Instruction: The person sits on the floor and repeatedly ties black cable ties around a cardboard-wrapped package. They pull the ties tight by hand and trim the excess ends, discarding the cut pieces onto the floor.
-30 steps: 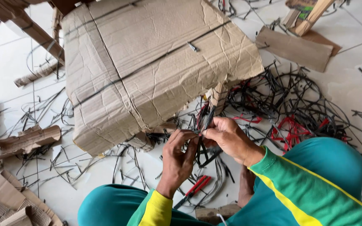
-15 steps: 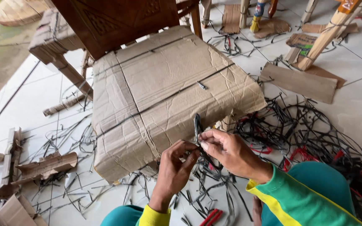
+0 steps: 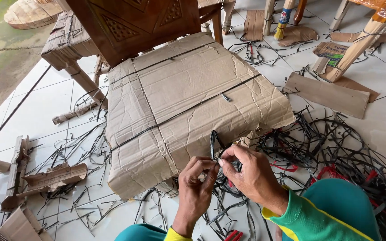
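A wooden chair's seat is wrapped in creased brown cardboard (image 3: pixel 188 102) bound by thin black straps. At the seat's front edge, my left hand (image 3: pixel 196 189) and my right hand (image 3: pixel 251 174) meet on a looped black strap (image 3: pixel 215 145) that rises from between their fingertips. Both hands pinch the strap's ends close together just below the cardboard's front edge. The dark carved chair back (image 3: pixel 135 24) stands beyond the seat.
Heaps of cut black and red straps (image 3: pixel 336 147) cover the white tile floor to the right. Cardboard scraps (image 3: pixel 52 178) lie at the left, a flat cardboard piece (image 3: pixel 327 93) at the right. Other wooden furniture legs (image 3: pixel 358 44) stand behind.
The view has tilted up and pulled back, so more of the chair shows. Both hands have stayed on the strap at the seat's front edge, now with a loop standing up between them.
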